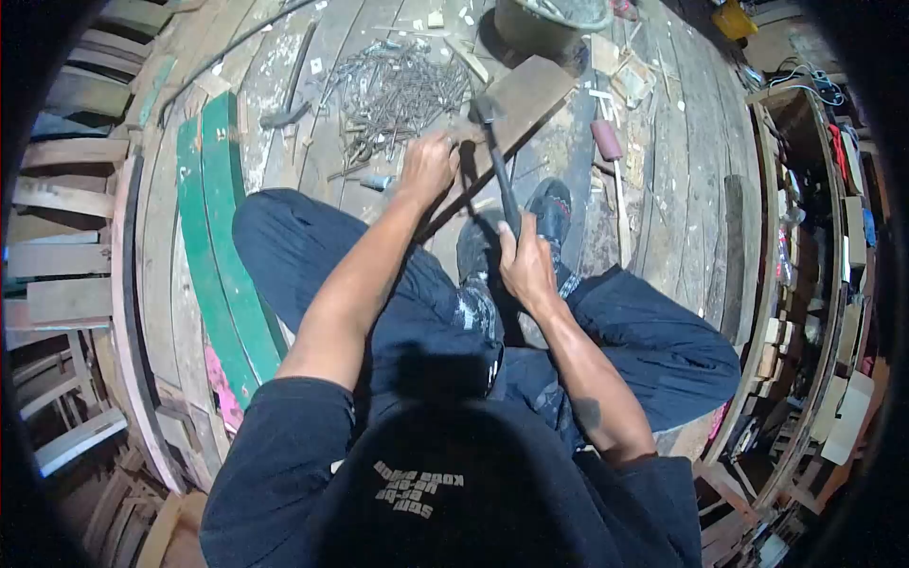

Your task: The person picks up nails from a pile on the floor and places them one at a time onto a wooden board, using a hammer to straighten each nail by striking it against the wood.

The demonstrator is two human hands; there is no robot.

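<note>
My right hand (530, 263) is wrapped round the dark handle of a hammer (503, 170), whose head is over a brown wooden board (533, 93). The board lies slantwise on the floor in front of my feet. At the board's left side, my left hand (431, 167) is closed, its fingertips pinched near the wood. What they pinch is blurred and too small to make out. Just beyond the left hand spreads a heap of loose nails (402, 90).
Two green planks (210, 218) lie left of my leg. A bucket (552, 26) stands at the far side. To the right is a stick with a reddish roller-like end (606, 140). Another hammer-like tool (286, 116) lies left of the nails. Wood-filled racks (767, 312) flank the floor.
</note>
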